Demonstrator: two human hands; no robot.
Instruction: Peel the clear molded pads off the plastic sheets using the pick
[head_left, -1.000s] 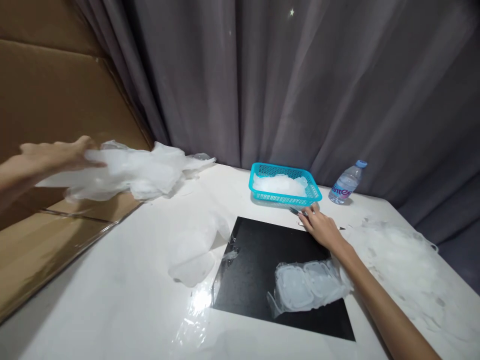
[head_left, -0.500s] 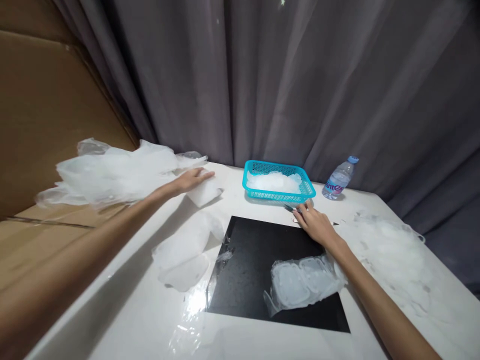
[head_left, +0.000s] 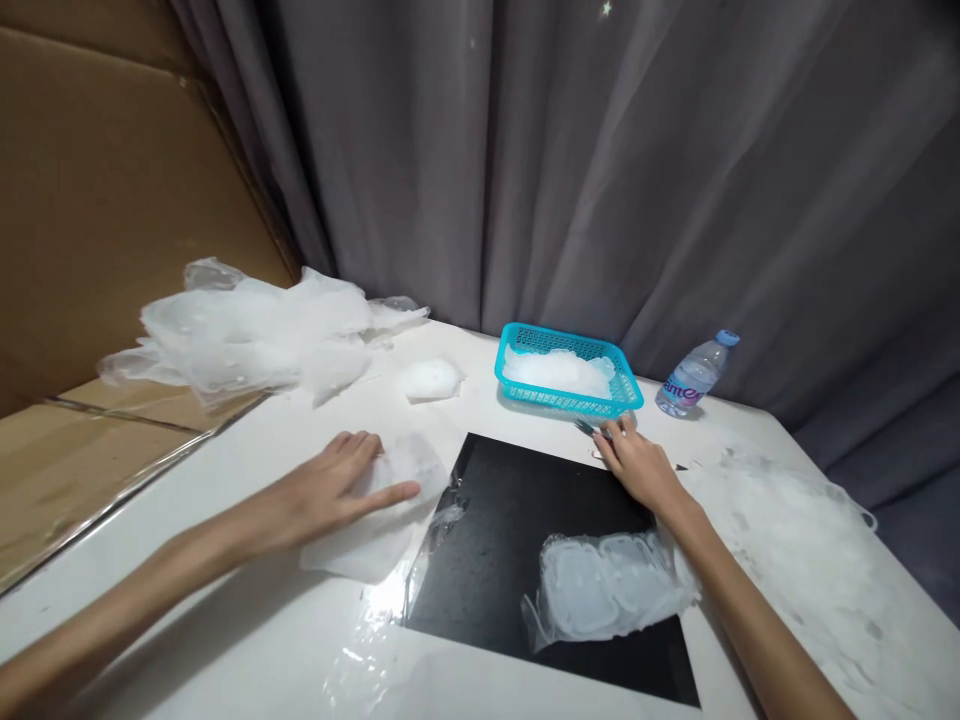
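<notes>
My left hand (head_left: pixel 341 490) lies over a translucent white sheet (head_left: pixel 375 545) on the table, its thumb spread away from its fingers. At the near side of the turquoise basket (head_left: pixel 570 400), my right hand (head_left: pixel 637 460) has its fingers bent down on a slim, dark-pointed tool (head_left: pixel 583 427), whose kind I cannot make out. Another dark tip (head_left: pixel 681 467) shows on the hand's other side. Beneath the right forearm, a clear-wrapped pack of pale, rounded-square pieces (head_left: pixel 600 590) rests on a black mat (head_left: pixel 487 560). White soft material (head_left: pixel 555 370) fills the basket.
A heap of white filmy bags (head_left: pixel 255 335) lies at the left back, beside brown cardboard (head_left: pixel 112 200). One small white bundle (head_left: pixel 431 380) sits near the basket. A water bottle (head_left: pixel 690 380) stands back right, with white scraps (head_left: pixel 795 550) closer. Grey curtains (head_left: pixel 570 170) hang behind.
My left hand has moved from the small white bundle at the back toward me, onto the translucent sheet. The bundle stays behind. My right hand keeps its place; the view has shifted slightly.
</notes>
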